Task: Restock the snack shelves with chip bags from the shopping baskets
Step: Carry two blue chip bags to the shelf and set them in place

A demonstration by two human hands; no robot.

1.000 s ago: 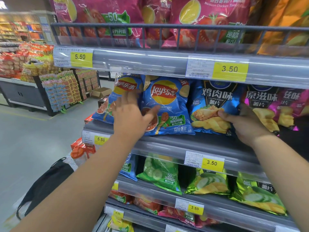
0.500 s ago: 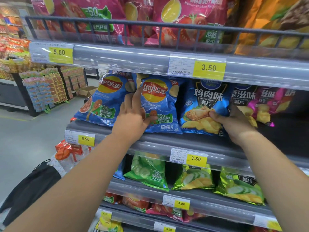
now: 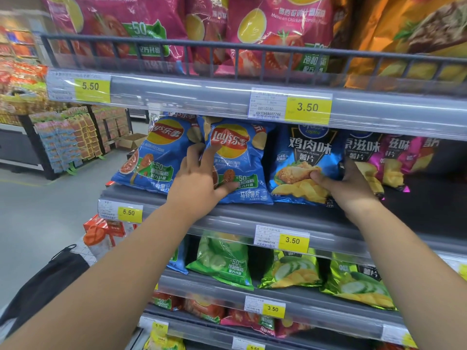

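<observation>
On the middle shelf [image 3: 227, 216] a blue Lay's bag [image 3: 240, 160] stands upright, and my left hand [image 3: 199, 178] lies on its left side, fingers straight and spread, thumb pressed on the front. A second blue Lay's bag [image 3: 156, 157] leans just left of it. To the right stands a blue chicken-flavour bag [image 3: 303, 157]. My right hand [image 3: 348, 184] pinches its lower right corner, thumb on the front and fingers behind. Dark and pink bags [image 3: 389, 152] sit beyond that hand.
Large pink bags [image 3: 273, 34] and orange bags [image 3: 409, 41] fill the railed shelf above. Green cucumber bags [image 3: 222, 261] line the shelf below, red ones lower still. A black bag [image 3: 45, 281] hangs at lower left, with the aisle floor and a stacked display [image 3: 65, 137] beyond.
My left hand has come down from hovering and now lies on the Lay's bag. My right hand keeps its hold on the chicken-flavour bag. The view has shifted slightly.
</observation>
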